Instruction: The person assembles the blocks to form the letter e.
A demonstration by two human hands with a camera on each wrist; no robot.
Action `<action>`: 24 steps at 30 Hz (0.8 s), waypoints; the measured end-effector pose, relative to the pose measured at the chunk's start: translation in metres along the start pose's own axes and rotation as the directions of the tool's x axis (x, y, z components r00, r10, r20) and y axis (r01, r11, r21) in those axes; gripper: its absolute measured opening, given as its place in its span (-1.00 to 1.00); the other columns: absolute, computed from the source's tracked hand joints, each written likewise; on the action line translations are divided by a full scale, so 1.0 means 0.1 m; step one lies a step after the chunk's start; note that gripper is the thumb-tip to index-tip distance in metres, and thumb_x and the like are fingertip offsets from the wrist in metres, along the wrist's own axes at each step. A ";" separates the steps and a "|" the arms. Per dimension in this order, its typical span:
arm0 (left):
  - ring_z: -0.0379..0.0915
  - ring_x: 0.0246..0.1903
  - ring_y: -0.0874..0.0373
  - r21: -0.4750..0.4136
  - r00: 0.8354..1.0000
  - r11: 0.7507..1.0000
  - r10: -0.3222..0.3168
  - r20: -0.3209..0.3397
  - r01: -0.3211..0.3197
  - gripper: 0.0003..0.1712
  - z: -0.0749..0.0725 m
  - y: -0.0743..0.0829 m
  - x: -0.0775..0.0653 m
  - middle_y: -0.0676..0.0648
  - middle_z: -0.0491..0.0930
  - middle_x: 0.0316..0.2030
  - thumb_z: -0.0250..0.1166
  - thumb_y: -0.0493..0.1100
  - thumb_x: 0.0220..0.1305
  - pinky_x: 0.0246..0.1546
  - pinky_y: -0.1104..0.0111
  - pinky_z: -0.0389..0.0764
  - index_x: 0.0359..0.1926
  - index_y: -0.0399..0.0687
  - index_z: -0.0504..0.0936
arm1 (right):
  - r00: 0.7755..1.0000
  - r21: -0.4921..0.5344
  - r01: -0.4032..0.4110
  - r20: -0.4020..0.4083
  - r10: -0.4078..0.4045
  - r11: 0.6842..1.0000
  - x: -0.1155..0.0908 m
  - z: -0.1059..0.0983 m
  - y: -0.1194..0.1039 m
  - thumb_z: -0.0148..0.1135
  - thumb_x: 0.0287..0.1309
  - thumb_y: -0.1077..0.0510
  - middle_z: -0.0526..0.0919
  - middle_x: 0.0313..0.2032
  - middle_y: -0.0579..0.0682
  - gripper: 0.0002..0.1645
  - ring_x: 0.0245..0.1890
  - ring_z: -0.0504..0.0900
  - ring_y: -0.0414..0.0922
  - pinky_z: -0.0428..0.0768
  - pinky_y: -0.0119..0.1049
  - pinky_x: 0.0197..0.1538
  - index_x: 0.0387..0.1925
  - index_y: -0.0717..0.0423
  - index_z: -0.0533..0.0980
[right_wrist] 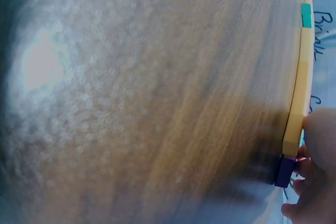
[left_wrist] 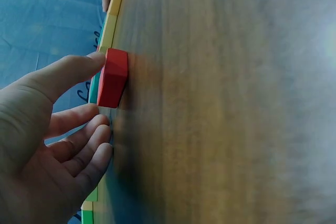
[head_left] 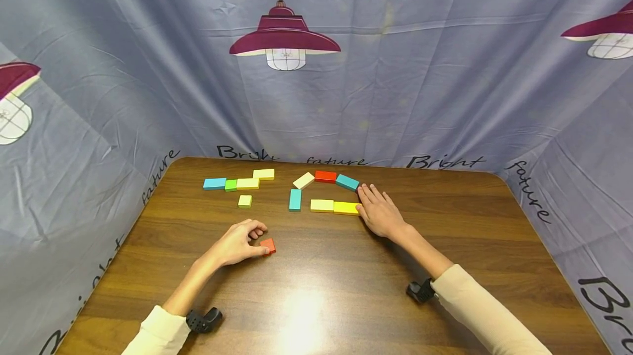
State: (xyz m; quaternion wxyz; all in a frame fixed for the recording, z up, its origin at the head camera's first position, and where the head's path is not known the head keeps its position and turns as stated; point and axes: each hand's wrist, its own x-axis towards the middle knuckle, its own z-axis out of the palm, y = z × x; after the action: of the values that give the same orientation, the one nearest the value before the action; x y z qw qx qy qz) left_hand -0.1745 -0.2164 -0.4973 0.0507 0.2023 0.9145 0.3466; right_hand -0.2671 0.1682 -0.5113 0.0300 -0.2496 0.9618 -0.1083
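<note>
My left hand (head_left: 239, 243) is at a small red block (head_left: 268, 245) on the wooden table. Its thumb tip overlaps the block's near edge. In the left wrist view the thumb meets one end of the red block (left_wrist: 112, 78), and the loosely bent fingers lie near the other. Farther right, my right hand (head_left: 382, 213) reaches over the end of a row, fingers extended. Its fingertips are at a blue block (head_left: 348, 182) and its thumb at a yellow block (head_left: 346, 208). The right wrist view shows a dark purple block (right_wrist: 285, 170) by these fingers, hidden in the head view.
The blocks by my right hand form a bent outline, with a red block (head_left: 326, 177), a cream block (head_left: 304, 180), an upright-lying blue block (head_left: 295, 200) and a pale yellow block (head_left: 322, 205). At left lie a blue block (head_left: 215, 183) and several others. A printed curtain (head_left: 346, 96) hangs behind.
</note>
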 end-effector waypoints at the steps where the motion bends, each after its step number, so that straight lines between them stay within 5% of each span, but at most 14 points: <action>1: 0.50 -0.24 0.13 0.005 1.000 1.000 0.003 -0.006 -0.003 -0.52 0.01 0.00 -0.02 0.00 0.56 -0.24 0.56 -0.10 0.07 -0.17 0.28 0.58 -0.05 -0.26 0.63 | 1.000 0.000 0.001 -0.004 -0.001 1.000 0.00 0.00 0.00 -0.16 0.57 -0.01 0.11 0.47 0.28 -0.31 0.48 0.03 0.21 0.04 0.23 0.41 0.49 0.35 0.11; 10: 0.49 -0.24 0.17 -0.014 1.000 1.000 0.010 0.001 -0.010 -0.59 0.05 0.02 -0.10 0.03 0.57 -0.23 0.56 -0.20 0.03 -0.19 0.34 0.59 -0.11 -0.23 0.64 | 1.000 0.005 0.000 -0.010 0.000 1.000 -0.02 0.00 -0.02 -0.13 0.56 0.01 0.13 0.47 0.28 -0.32 0.47 0.06 0.21 0.06 0.22 0.41 0.48 0.36 0.14; 24: 0.49 -0.31 0.21 -0.029 0.999 0.999 0.042 0.035 -0.041 -0.69 -0.01 0.00 -0.04 0.08 0.54 -0.33 0.49 -0.37 0.00 -0.23 0.35 0.58 -0.19 -0.17 0.64 | 1.000 -0.002 0.006 -0.022 -0.006 1.000 -0.01 -0.01 0.00 -0.13 0.56 0.01 0.14 0.46 0.28 -0.33 0.47 0.07 0.22 0.07 0.23 0.40 0.47 0.36 0.15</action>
State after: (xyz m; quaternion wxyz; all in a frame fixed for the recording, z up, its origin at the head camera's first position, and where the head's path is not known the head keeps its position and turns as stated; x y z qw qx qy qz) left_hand -0.1711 -0.2184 -0.4962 0.0625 0.2267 0.9041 0.3567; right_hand -0.2663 0.1691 -0.5101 0.0188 -0.2511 0.9615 -0.1100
